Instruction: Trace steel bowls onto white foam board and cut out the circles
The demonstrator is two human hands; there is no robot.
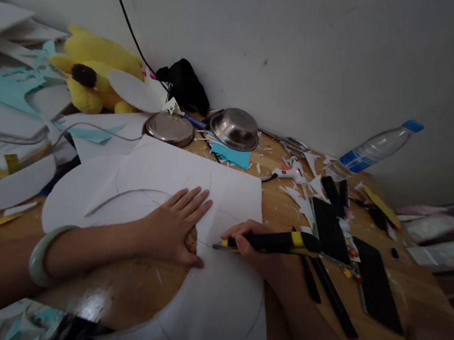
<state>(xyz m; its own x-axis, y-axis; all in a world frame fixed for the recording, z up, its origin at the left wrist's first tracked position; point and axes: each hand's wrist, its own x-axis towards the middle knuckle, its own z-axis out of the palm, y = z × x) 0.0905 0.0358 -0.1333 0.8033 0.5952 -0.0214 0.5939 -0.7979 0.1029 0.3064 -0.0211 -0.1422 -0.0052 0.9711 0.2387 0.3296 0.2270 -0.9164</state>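
Note:
A white sheet (226, 289) with pencilled circles lies on the wooden table, a large round piece cut out of its left side. My left hand (180, 223) presses flat on it, fingers stretched and slightly spread, beside the curved cut edge. In my right hand (252, 242) is a black and yellow utility knife (284, 242), held like a pen. Its blade tip touches or hovers just over the sheet near a drawn line, to the right of my left thumb; which of the two I cannot tell.
Behind the sheet stand a metal bowl (235, 128) and a round metal lid (170, 127). A glue gun (290, 174), paper scraps, a tilted water bottle (372, 152) and dark phones (376, 283) lie rightward. A yellow plush toy (97, 68) and cut sheets crowd the left.

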